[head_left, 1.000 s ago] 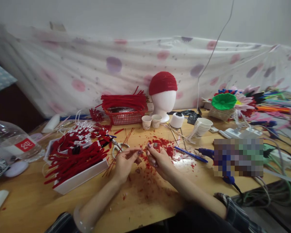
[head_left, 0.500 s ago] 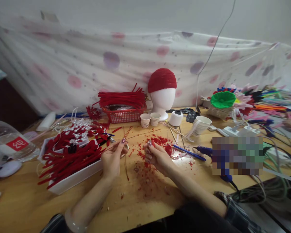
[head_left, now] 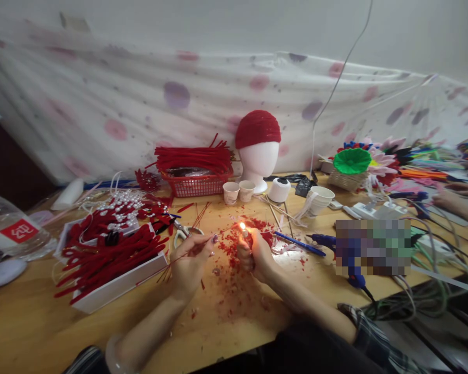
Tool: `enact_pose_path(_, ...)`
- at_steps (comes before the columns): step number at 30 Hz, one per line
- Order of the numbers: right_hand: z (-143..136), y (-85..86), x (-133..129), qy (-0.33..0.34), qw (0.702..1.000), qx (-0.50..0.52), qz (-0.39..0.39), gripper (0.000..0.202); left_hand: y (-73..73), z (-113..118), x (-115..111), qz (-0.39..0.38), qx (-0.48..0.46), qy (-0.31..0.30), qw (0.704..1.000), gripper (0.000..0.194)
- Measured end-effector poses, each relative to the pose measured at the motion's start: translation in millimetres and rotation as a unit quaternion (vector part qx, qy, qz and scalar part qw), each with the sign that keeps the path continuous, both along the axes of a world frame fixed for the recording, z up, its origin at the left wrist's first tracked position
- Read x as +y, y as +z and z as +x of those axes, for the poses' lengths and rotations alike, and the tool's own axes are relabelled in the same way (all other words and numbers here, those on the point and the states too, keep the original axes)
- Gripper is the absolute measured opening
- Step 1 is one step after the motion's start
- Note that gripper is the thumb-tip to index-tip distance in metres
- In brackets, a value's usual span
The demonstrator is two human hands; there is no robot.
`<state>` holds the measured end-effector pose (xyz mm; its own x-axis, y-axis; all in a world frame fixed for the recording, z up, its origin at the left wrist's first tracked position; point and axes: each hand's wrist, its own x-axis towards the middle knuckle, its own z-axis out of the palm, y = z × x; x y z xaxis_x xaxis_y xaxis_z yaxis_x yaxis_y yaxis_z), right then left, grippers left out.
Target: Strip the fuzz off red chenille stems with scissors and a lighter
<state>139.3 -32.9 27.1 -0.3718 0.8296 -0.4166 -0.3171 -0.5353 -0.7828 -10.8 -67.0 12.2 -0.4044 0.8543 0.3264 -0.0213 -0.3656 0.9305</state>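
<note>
My right hand (head_left: pixel 258 255) is closed around a lighter (head_left: pixel 244 232), its body mostly covered by the fingers. A small flame (head_left: pixel 242 226) burns at the lighter's top. My left hand (head_left: pixel 189 262) pinches a thin red wire (head_left: pixel 226 228), whose far end reaches toward the flame; whether it touches I cannot tell. More thin dark strands trail behind that hand, over the edge of a white box (head_left: pixel 120 283). Beyond the left hand lie scissors (head_left: pixel 184 231) with pale handles. Red fuzz scraps (head_left: pixel 230 246) are scattered under and around both hands.
Red fuzzy stems (head_left: pixel 117 254) and white beads (head_left: pixel 127 208) fill the box. Behind stand a red basket (head_left: pixel 197 186), a foam head (head_left: pixel 258 161) and paper cups (head_left: pixel 231 193). At right are a blue pen (head_left: pixel 300 244), a glue gun (head_left: pixel 325 241), cords and another person's hands (head_left: pixel 458 200).
A flame now burns on the lighter in my right hand. My left hand has moved right, bringing the thin wire near it, and the scissors behind have come into fuller view.
</note>
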Motion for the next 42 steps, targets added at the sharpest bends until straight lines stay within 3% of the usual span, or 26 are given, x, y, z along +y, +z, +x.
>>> enact_pose_path(42, 22.1, 11.7, 19.2, -0.160, 0.981, 0.101, -0.032, 0.034, 12.6, -1.7, -3.8, -0.029, -0.002, 0.027, 0.999, 0.014)
